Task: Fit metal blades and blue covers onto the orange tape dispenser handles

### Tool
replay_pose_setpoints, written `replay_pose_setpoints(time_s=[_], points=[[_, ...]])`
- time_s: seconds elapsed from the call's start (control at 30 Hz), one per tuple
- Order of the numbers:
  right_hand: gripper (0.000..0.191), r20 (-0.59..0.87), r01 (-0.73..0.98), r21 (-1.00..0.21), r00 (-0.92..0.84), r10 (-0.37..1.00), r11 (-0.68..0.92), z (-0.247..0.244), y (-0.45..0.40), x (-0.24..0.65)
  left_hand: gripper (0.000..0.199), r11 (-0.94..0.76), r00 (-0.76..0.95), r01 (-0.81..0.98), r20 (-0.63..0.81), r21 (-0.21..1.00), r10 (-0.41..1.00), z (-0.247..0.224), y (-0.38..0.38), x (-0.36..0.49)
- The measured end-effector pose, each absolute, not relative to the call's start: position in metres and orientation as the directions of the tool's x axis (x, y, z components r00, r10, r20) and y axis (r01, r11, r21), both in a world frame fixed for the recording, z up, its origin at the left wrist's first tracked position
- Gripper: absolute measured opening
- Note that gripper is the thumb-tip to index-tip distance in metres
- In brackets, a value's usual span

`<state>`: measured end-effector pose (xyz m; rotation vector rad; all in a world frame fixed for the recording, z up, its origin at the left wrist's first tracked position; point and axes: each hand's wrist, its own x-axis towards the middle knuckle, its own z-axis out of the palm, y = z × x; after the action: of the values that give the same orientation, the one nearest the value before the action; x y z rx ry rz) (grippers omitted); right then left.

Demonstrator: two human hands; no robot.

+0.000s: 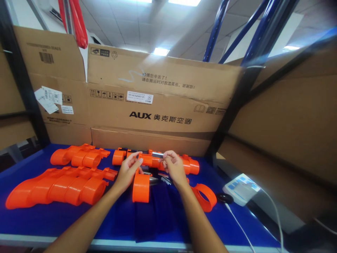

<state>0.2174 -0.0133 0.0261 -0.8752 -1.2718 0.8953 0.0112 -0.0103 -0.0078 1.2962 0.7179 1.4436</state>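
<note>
So the pale front edge of the blue table [123, 228] is nearest, with some dark straps [145, 221] lying flat over the blue, kinda fabric-looking. Just past them is a hollow orange cuff [140, 188], wide and smooth, with some small shiny metal bits [154, 180] right beside it. Over to the right, an orange ring [205, 197] shows its open middle, near a rounded black thing [225, 198] and a white device [241, 189] with a pale cable [275, 207].

Left side has a long row of orange shells [56, 186], curved sections joined like overlapping tubes, and a shorter row [81, 156] sits behind it.

In the middle, the left hand [129, 171] has its thumb and fingers closed around the end of a ribbed orange piece [149, 160], held up above the table between both hands. The right hand [173, 168] is narrow, fingers bunched at the other end by a silvery strip [158, 154]; can't really tell if it's pinching that or the orange part. More glossy orange tubes [191, 165] lie behind the hands.

Back wall is big creased cardboard [158, 102], brown and matte, with AUX printing and white labels [140, 97]. Past that there are blue metal posts [216, 30], a red bag [79, 31] hanging up left, and bright ceiling lights [161, 51].
</note>
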Motion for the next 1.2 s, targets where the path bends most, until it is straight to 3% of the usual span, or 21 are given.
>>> replay_pose_setpoints(time_s=[0.67, 1.2], points=[[0.022, 0.396, -0.028, -0.917, 0.076, 0.915, 0.399, 0.025, -0.010, 0.218, 0.071, -0.245, 0.090, -0.354, 0.293, 0.903, 0.952, -0.001, -0.015, 0.012], [0.031, 0.418, 0.052, -0.907, -0.025, 0.908, 0.419, 0.026, -0.013, 0.218, 0.076, -0.195, 0.053, -0.408, 0.236, 0.892, 0.970, 0.004, -0.018, 0.012]])
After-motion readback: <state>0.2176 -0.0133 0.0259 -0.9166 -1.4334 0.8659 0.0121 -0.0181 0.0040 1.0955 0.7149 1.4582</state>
